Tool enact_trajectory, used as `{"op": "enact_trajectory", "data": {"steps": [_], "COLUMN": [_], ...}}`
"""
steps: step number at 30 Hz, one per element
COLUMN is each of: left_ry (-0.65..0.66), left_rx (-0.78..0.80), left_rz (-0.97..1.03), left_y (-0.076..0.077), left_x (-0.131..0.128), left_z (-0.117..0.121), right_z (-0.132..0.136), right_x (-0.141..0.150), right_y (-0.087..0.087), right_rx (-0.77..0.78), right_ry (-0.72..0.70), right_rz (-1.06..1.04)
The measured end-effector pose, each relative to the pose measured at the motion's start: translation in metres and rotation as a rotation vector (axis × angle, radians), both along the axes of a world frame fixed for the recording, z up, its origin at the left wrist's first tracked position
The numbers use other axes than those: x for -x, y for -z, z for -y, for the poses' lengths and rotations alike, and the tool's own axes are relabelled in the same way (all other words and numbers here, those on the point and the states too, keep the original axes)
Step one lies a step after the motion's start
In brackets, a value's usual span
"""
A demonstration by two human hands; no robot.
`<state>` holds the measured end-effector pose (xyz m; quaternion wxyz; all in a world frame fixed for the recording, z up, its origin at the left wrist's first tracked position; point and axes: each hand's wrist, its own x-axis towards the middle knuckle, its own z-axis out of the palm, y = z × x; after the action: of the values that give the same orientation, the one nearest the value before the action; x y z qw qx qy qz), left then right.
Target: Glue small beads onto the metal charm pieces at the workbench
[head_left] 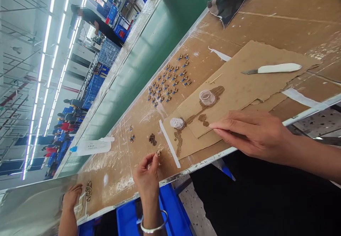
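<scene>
Left hand (147,175), lower middle of the frame, has a tiny tan piece (158,153) pinched between thumb and forefinger, just above the worktop (266,30) and near a small dark pile (152,140). Right hand (253,131), right of centre, has thumb and forefinger tips close together over the cardboard sheet (239,87) — can't tell if they meet or grip something thin. Handling this well probably means a light hold on the piece's edges, turning it with the fingertips rather than the wrist, and keeping skin off the wet-looking smears (202,117) and the clear round blob (207,97). The knife (279,68) at upper right is best given room; so are the ranked little blue-and-tan pieces (175,77) above centre. Pose: left forearm rises from the bottom edge, bracelet (153,230) around it, fingers curled, pinch aimed up and right; right forearm enters from the right edge, palm mostly down — fingers pointing left, other fingers folded behind the forefinger.
</scene>
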<state>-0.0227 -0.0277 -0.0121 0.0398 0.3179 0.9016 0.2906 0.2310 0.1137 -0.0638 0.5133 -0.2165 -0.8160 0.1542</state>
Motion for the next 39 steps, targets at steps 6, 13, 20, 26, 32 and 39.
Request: {"op": "enact_trajectory", "data": {"steps": [6,13,20,26,32,39], "left_ry": [-0.003,0.02,0.049,0.107,0.129,0.123], "left_rx": [0.019,0.104,0.276,0.378,0.423,0.382], "left_rz": [0.02,0.001,-0.129,-0.228,-0.265,-0.252], "left_y": [0.001,-0.003,-0.013,-0.018,-0.019,-0.018], "left_x": [0.0,-0.004,-0.007,-0.011,-0.012,-0.012], "left_z": [-0.001,-0.006,-0.016,-0.023,-0.026,-0.024], "right_z": [-0.001,-0.002,0.0,0.0,-0.002,-0.003], "right_x": [0.0,-0.001,-0.001,-0.001,-0.002,0.0], "right_y": [0.002,0.003,0.002,0.003,0.005,0.005], "right_rx": [0.01,0.011,0.023,0.031,0.022,0.038], "right_ry": [-0.005,-0.007,-0.001,-0.017,-0.014,-0.029], "right_rz": [-0.005,-0.002,-0.003,-0.005,-0.006,-0.037]}}
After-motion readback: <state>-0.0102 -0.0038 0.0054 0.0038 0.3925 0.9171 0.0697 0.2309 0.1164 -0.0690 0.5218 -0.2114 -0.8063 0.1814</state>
